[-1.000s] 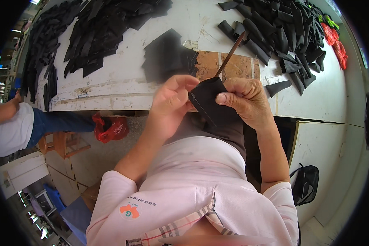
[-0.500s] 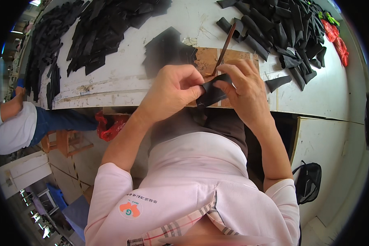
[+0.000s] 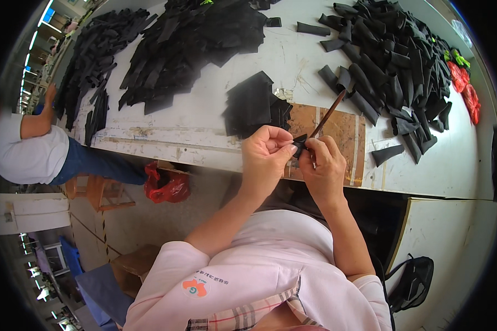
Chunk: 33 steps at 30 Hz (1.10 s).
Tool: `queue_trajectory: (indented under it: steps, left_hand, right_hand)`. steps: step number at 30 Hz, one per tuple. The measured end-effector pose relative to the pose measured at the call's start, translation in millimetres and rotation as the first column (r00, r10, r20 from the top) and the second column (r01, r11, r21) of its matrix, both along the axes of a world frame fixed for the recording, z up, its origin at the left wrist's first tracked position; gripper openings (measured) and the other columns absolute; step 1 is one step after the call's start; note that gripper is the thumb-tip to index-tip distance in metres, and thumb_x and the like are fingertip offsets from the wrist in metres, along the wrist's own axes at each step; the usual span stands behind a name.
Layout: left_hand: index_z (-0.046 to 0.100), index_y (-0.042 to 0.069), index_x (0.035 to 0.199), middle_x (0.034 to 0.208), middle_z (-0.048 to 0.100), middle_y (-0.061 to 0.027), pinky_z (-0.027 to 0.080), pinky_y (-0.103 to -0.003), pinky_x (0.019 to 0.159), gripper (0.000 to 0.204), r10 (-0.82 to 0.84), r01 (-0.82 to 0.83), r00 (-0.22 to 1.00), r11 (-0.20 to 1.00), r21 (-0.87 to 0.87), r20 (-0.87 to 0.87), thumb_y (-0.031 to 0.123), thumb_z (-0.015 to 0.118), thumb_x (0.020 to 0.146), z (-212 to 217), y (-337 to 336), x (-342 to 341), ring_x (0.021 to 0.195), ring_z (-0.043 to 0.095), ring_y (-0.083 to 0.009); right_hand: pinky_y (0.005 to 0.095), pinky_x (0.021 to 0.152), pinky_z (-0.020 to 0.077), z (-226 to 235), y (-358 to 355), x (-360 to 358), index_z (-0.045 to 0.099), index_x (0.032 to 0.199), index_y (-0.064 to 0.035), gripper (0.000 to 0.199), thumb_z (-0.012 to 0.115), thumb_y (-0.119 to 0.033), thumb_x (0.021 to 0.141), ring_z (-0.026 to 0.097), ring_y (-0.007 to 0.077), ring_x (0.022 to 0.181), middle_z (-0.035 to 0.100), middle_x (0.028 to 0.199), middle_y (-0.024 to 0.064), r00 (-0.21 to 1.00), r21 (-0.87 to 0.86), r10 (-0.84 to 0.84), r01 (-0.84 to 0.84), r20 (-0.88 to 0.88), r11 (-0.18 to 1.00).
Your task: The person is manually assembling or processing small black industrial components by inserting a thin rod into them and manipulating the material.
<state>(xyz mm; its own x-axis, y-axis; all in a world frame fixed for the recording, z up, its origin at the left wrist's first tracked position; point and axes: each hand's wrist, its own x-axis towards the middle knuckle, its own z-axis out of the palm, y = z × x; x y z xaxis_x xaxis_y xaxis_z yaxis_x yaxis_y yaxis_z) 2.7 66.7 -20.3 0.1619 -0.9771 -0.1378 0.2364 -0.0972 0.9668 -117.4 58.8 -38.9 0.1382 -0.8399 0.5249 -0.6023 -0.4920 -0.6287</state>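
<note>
Pinching blk cloth pc (image 3: 299, 146).

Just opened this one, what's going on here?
A person at a white, scuffed table has a small black fabric piece pinched in the left hand, with the fingers of the right hand on it too. Next to them, a slim brown stick slants up over a brown, worn board. Flat black fabric pieces lie left of the board; a heap of black, tube-shaped fabric pieces lies beyond it, rightward.

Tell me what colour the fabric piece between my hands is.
The fabric piece is black, showing best in the head view.
</note>
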Motion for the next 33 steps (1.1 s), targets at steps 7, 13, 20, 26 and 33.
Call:
queue_trajectory:
  steps: [7, 13, 20, 26, 33]
  left_hand:
    - [0.052, -0.001, 0.09, 0.078, 0.057, -0.0055, 0.03, -0.015, 0.039, 0.022, -0.288, 0.31, 0.937, 0.946, 0.092, -0.2, -0.004, 0.055, 0.069, 2, -5, 19, 0.051, 0.043, -0.001]
    - [0.055, -0.004, 0.081, 0.068, 0.059, -0.0056, 0.043, -0.019, 0.049, 0.011, 0.197, -0.064, 0.865, 0.956, -0.288, 0.462, -0.007, 0.05, 0.072, -19, 0, -1, 0.055, 0.053, -0.0046]
    - [0.049, -0.001, 0.099, 0.079, 0.057, -0.0059, 0.029, -0.014, 0.037, 0.028, -0.342, 0.412, 0.756, 0.911, 0.0, -0.558, -0.009, 0.054, 0.072, 5, 5, 14, 0.048, 0.044, -0.0012]
    - [0.048, -0.004, 0.108, 0.086, 0.057, -0.0073, 0.039, -0.013, 0.051, 0.035, -0.334, 0.312, 0.941, 0.917, -0.249, -0.051, -0.007, 0.058, 0.074, 30, 11, -2, 0.063, 0.051, -0.0034]
    - [0.056, -0.003, 0.093, 0.084, 0.054, -0.0062, 0.045, -0.021, 0.064, 0.014, 0.137, 0.109, 0.915, 0.822, -0.559, 0.379, -0.004, 0.055, 0.079, 34, -9, -18, 0.072, 0.053, -0.0083]
  right_hand:
    - [0.0183, 0.05, 0.0342, 9, -1, -12, 0.057, 0.075, -0.0013, 0.002, 0.058, -0.002, 0.077, 0.043, 0.0059, 0.057, 0.046, 0.064, -0.0036, 0.491, 0.505, -0.194, -0.646, 0.849, 0.573]
    - [0.0191, 0.05, 0.0323, -1, 4, 4, 0.054, 0.077, -0.0049, 0.012, 0.056, -0.015, 0.083, 0.04, 0.0058, 0.058, 0.048, 0.066, -0.0018, 0.191, 0.331, -0.32, -0.818, 0.928, 0.471]
    - [0.0184, 0.058, 0.0382, 1, 1, -12, 0.054, 0.077, -0.0077, 0.011, 0.059, -0.017, 0.081, 0.045, 0.0062, 0.063, 0.05, 0.071, -0.0036, 0.223, 0.324, -0.246, -0.777, 0.943, 0.539]
    - [0.0199, 0.065, 0.0388, 11, -5, -24, 0.052, 0.082, -0.002, 0.014, 0.058, -0.015, 0.082, 0.046, 0.0083, 0.078, 0.051, 0.091, 0.0041, 0.166, 0.085, 0.053, -0.726, 0.985, 0.682]
    - [0.0187, 0.058, 0.0403, 61, -12, -26, 0.05, 0.076, 0.0008, 0.012, 0.054, -0.007, 0.084, 0.046, 0.0063, 0.062, 0.053, 0.077, 0.0042, 0.706, 0.132, 0.206, -0.392, 0.678, 0.91]
